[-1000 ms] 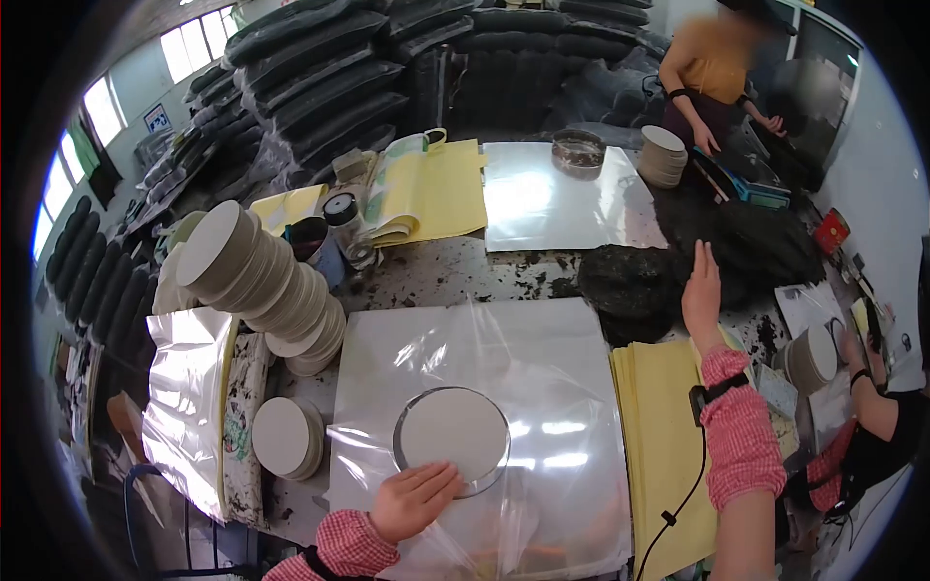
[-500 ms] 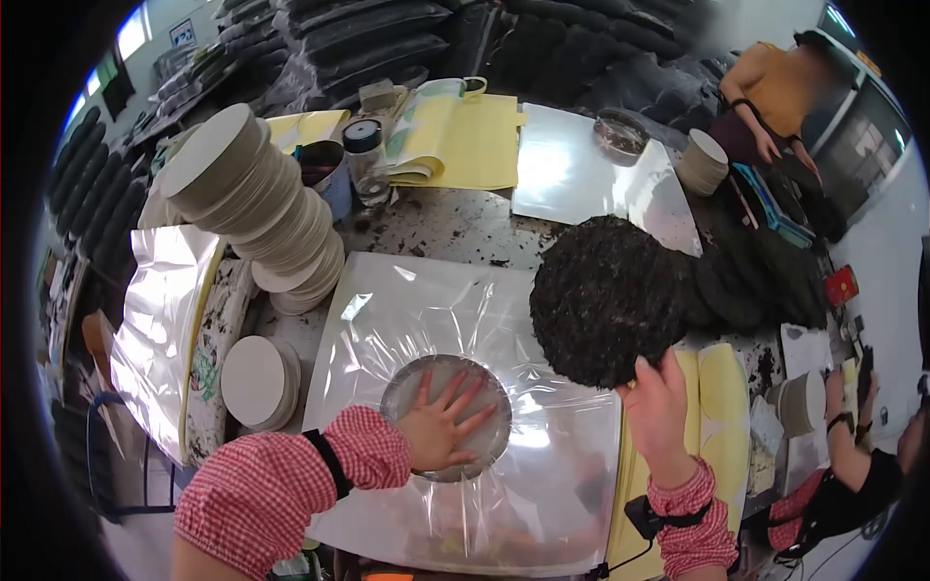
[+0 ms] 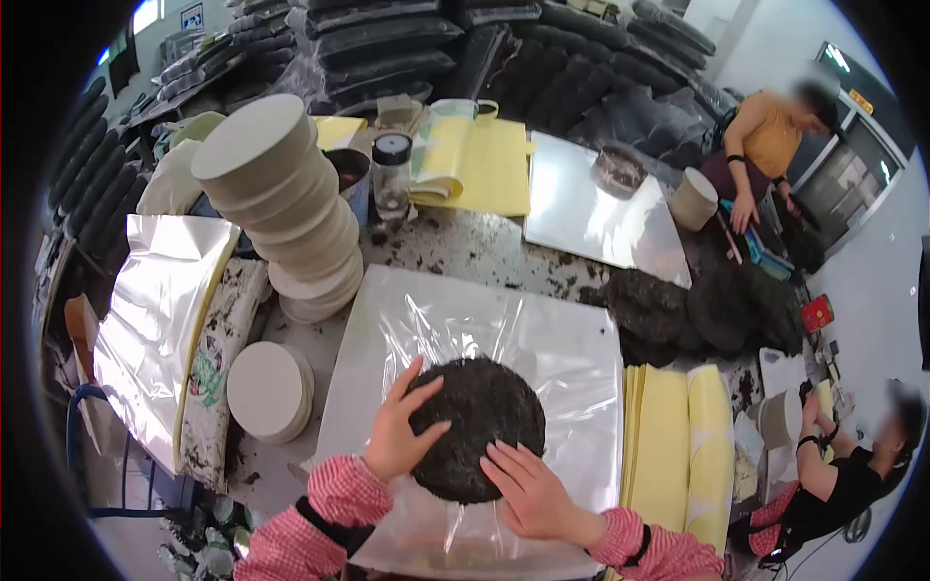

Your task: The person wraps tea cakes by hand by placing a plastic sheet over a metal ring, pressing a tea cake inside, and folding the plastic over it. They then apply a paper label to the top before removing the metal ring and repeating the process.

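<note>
A round, dark cake of pressed flakes (image 3: pixel 477 426), like dried seaweed, lies on clear film over the white sheets (image 3: pixel 581 465) in front of me. My left hand (image 3: pixel 402 426) is open at the cake's left edge, its fingers spread and their tips over the dark surface. On the lower right side, my right hand (image 3: pixel 533 494) rests open, fingers stretched out on the cake. The cake covers the round spot where a disc in a ring showed under the film.
Tall stacked pale discs (image 3: pixel 291 213) and a shorter stack (image 3: pixel 266 392) stand left. Behind are a lidded jar (image 3: pixel 391 179), yellow sheets (image 3: pixel 494 174) and a white board (image 3: pixel 581 208). More dark cakes (image 3: pixel 659 315) lie right, above yellow sheets (image 3: pixel 668 445). Two people (image 3: pixel 770 136) work at right.
My right hand has brought the cake from the right down onto the film. My left hand has lifted off the covered disc and moved to the cake's left edge.
</note>
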Action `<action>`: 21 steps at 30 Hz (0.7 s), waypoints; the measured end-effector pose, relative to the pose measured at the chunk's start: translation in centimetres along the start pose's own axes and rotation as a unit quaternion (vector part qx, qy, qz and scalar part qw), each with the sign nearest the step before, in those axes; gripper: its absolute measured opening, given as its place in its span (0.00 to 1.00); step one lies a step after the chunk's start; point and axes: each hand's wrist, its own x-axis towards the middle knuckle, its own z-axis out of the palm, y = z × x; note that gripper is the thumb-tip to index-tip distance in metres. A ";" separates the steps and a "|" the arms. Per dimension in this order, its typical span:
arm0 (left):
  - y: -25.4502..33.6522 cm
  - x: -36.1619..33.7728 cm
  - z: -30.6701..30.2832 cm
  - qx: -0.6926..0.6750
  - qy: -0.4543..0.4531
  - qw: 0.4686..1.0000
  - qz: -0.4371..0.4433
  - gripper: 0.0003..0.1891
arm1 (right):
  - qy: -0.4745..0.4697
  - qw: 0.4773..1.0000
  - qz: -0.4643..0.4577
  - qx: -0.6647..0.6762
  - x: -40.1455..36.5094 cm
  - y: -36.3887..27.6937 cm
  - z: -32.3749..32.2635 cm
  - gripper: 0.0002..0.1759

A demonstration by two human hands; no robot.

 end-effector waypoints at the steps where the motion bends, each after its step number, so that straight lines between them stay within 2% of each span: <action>1: 0.0 0.6 -0.1 -0.005 0.015 1.000 0.010 0.35 | 0.014 0.999 0.002 0.029 0.7 0.2 -1.4 0.32; 4: 1.2 0.5 -0.1 -0.031 0.007 0.999 -0.028 0.32 | 0.064 0.995 0.021 0.072 3.8 1.0 -1.2 0.38; 5: 2.0 0.8 0.3 -0.024 0.022 0.998 -0.045 0.27 | 0.037 0.997 0.044 0.052 4.6 1.6 0.0 0.38; 6: 2.4 1.3 1.0 -0.024 0.021 0.998 -0.045 0.27 | 0.011 0.998 0.063 0.031 5.4 2.0 0.9 0.37; 8: 2.3 2.0 2.0 0.120 0.004 0.992 -0.044 0.23 | 0.014 0.998 0.068 0.011 5.8 2.3 1.5 0.36; 9: 1.7 2.5 2.5 0.195 -0.010 0.981 -0.005 0.22 | 0.016 0.996 0.085 -0.006 5.6 2.1 1.9 0.36; 10: 2.1 2.8 1.9 0.194 -0.016 0.981 -0.006 0.22 | 0.001 0.995 0.095 -0.007 5.7 2.1 1.8 0.41; 12: 4.2 3.9 0.0 0.307 -0.088 0.939 0.131 0.28 | -0.009 0.987 0.151 0.051 6.5 2.1 1.4 0.51; 13: 5.1 4.6 -1.4 0.298 -0.171 0.920 0.190 0.42 | -0.001 0.985 0.164 0.059 6.7 2.0 1.5 0.57; 14: 4.9 4.7 -0.8 0.292 -0.179 0.920 0.191 0.42 | 0.005 0.983 0.173 0.067 6.7 1.8 1.8 0.64; 15: 4.6 4.8 -0.2 0.296 -0.277 0.906 0.125 0.49 | -0.022 0.981 0.185 0.055 6.8 1.6 2.1 0.68; 16: 4.1 5.3 0.2 0.303 -0.366 0.878 0.058 0.56 | -0.020 0.982 0.180 0.055 7.0 1.7 2.2 0.68; 17: 3.9 5.3 1.0 0.344 -0.375 0.858 0.072 0.62 | -0.033 0.979 0.196 0.055 7.1 1.7 2.5 0.69; 20: 3.7 4.7 2.5 0.402 -0.362 0.840 0.049 0.62 | -0.075 0.972 0.220 0.031 6.9 1.7 2.9 0.74; 21: 3.6 5.0 3.1 0.390 -0.397 0.830 -0.025 0.59 | -0.094 0.969 0.227 0.021 7.0 1.8 3.2 0.75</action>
